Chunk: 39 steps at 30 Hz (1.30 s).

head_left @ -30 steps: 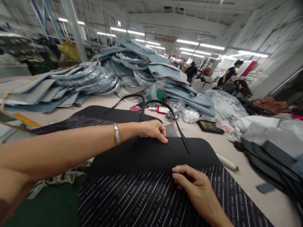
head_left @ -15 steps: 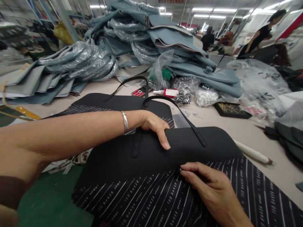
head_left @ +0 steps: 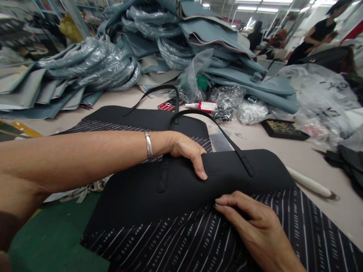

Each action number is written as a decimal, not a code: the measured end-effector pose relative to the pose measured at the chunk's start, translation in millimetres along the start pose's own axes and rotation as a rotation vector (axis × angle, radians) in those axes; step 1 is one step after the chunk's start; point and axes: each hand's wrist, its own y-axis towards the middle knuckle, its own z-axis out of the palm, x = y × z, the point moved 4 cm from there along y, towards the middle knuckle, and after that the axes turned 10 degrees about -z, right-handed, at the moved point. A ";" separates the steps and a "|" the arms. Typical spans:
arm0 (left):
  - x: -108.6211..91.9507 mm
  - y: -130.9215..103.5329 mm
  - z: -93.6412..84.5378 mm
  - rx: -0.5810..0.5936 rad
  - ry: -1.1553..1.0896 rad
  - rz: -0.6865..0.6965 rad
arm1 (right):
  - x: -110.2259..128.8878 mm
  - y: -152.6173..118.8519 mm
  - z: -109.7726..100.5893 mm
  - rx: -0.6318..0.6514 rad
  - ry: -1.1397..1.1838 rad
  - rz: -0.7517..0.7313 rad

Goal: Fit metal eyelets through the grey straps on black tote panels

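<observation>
Both hands are working at a black panel point(head_left: 181, 189) with a looped strap point(head_left: 248, 167).
The left hand point(head_left: 188, 151) is clasping its top edge, thumb in front, fingers hiding behind; the right hand point(head_left: 255, 221) is pinching striped fabric point(head_left: 181, 241) just below, at the table's point(head_left: 314, 162) near side.

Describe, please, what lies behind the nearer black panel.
A second panel and a grey sheet show behind the nearer panel, both partly covered. The left hand has its thumb in front, other fingers mostly hidden.
</observation>
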 end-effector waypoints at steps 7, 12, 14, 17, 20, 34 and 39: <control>-2.4 -1.7 2.9 -0.065 0.029 0.005 | 2.2 -0.2 1.2 -0.001 -0.044 -0.028; -6.9 -5.5 10.3 -0.020 0.063 -0.023 | 3.2 -0.8 -1.6 -0.060 -0.180 -0.001; -7.4 -6.2 13.4 -0.008 0.054 -0.031 | 4.8 0.3 -1.0 -0.071 -0.233 -0.018; -10.3 -8.2 17.3 -0.048 0.066 -0.006 | 5.9 1.5 1.0 -0.116 -0.286 -0.038; -19.3 -15.9 23.8 -0.141 0.172 0.028 | 2.6 0.2 4.6 -0.140 -0.243 -0.017; -65.8 -42.8 93.1 -0.891 1.510 -0.102 | 9.9 13.2 -169.2 -0.675 -0.325 0.132; -32.9 9.6 105.5 -1.195 1.243 0.150 | -23.1 69.9 -167.3 -0.141 -0.589 0.078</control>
